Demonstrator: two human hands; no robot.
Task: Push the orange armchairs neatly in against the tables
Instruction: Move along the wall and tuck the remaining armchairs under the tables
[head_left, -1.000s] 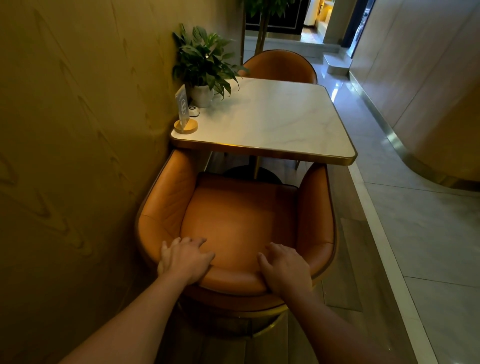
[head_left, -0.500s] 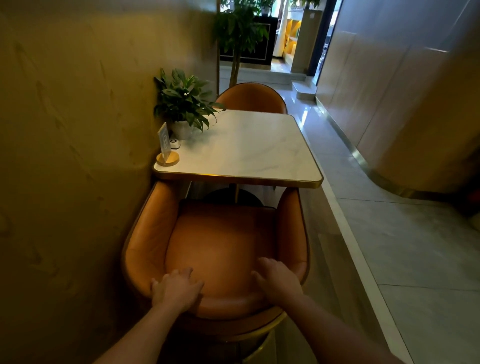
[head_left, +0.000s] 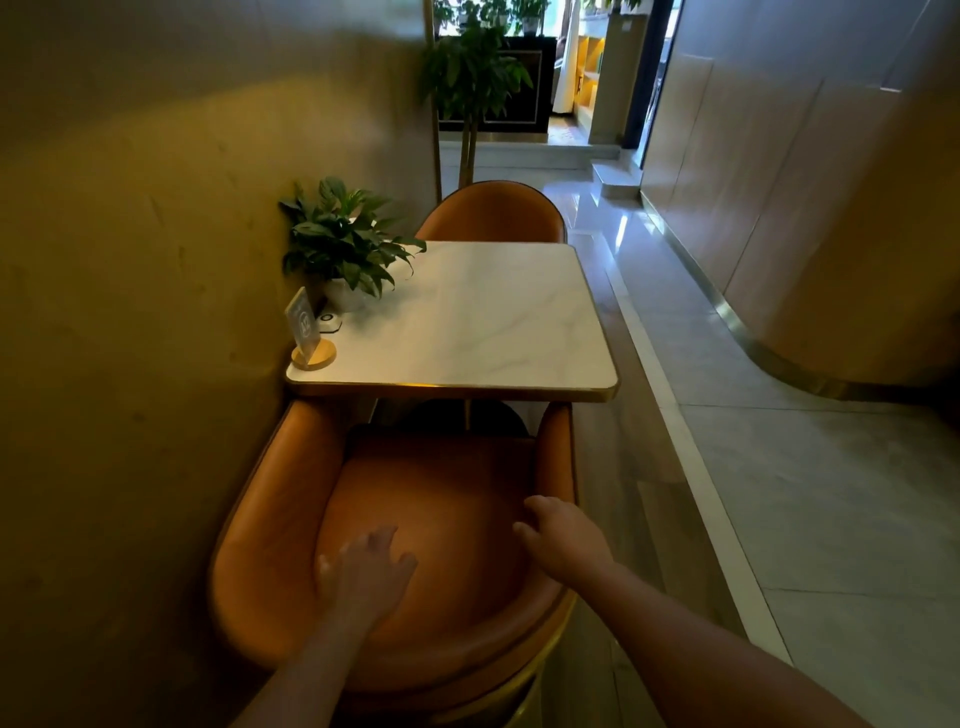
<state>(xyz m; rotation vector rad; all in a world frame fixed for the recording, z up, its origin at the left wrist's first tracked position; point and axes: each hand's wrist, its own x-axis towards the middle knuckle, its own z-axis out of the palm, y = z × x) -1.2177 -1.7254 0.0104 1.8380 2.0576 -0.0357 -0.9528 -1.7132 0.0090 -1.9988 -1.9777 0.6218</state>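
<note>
The near orange armchair (head_left: 431, 499) stands with its arms just under the front edge of the white marble table (head_left: 493, 322). A second orange armchair (head_left: 493, 213) is tucked against the table's far side. My left hand (head_left: 369, 571) is blurred, fingers spread, over the inner side of the near chair's backrest, and grips nothing. My right hand (head_left: 563, 535) is over the right part of the backrest by the chair's right arm, fingers loosely bent. Whether either hand touches the leather is unclear.
A potted plant (head_left: 343, 244), a small sign on a round base (head_left: 306, 332) and a round button (head_left: 329, 322) sit on the table's left side. A wall (head_left: 130, 312) runs close along the left. A tiled aisle (head_left: 779, 493) and curved wall (head_left: 831, 260) lie to the right.
Both hands have left the top of the backrest, where they lay before; the left one is in motion. The view has risen and drawn back. The chair sits closer under the table.
</note>
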